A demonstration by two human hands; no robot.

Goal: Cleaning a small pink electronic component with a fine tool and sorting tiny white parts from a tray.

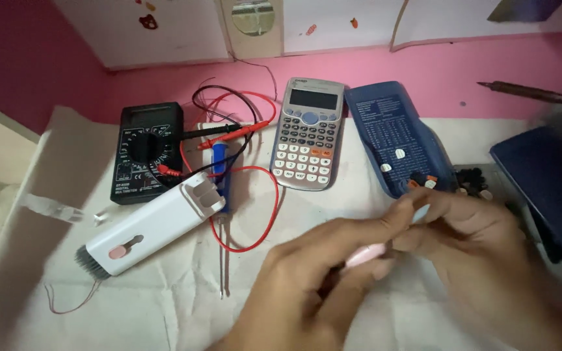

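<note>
Down at the near edge, both hands meet over the white cloth (164, 305). Left hand (307, 279) has its fingers curled in close, thumb and forefinger pinched on a small pink tool (364, 255), which pokes out to the right between them. Right hand (482, 253) comes in from the right, its fingers bent and nearly closed, the tips meeting the left forefinger at a small pale piece (420, 214); motion blur keeps me from telling exactly what that piece is, or whether the right fingers truly grip it.

Moving outward: just beyond the right hand lies a blue calculator cover (391, 136), inner side up, with a few small key caps (398, 153) resting on it, and more dark bits (471, 177) just beside its right edge. Left of the cover, a grey scientific calculator (308, 133) lies face up. Left again, a blue-handled screwdriver (222, 188) lies among red and black probe leads (242, 130) running to a black multimeter (146, 153) at the far left. Nearer, a white cleaning kit with a grey brush end (151, 231) lies tilted, well apart from the hands. Far right, a soldering iron (528, 92) lies near the pink wall (164, 81), above a dark blue case (548, 182).
</note>
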